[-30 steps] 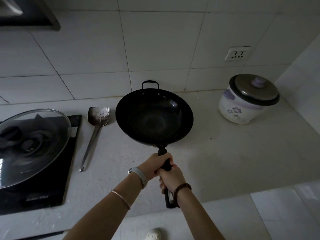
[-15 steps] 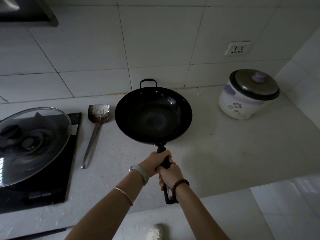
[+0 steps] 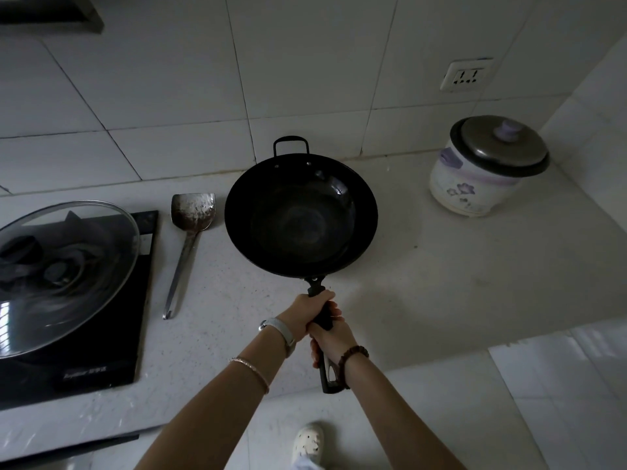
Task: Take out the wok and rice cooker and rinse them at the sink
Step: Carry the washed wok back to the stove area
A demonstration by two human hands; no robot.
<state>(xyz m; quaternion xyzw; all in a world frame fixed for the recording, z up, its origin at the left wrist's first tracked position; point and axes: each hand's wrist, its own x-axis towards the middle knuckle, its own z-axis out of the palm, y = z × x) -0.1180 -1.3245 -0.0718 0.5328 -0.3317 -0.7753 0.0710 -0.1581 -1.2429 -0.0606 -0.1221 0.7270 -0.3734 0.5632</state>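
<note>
A black wok (image 3: 301,215) with a small loop handle at its far rim is held above the pale countertop (image 3: 441,283). My left hand (image 3: 307,312) grips the long black handle close to the pan. My right hand (image 3: 330,339) grips the same handle just behind it, and the handle's end sticks out below my right wrist. The rice cooker (image 3: 485,167), white with a flower print and a metal lid, stands at the back right of the counter, well away from both hands.
A metal spatula (image 3: 188,239) lies left of the wok. Further left a glass lid (image 3: 57,276) rests on a black induction hob (image 3: 101,351). A wall socket (image 3: 466,76) sits above the cooker. The counter's front edge and the tiled floor are below my arms.
The wok and both hands have shifted slightly back toward me and a little lower in view. The grip on the handle is the same.
</note>
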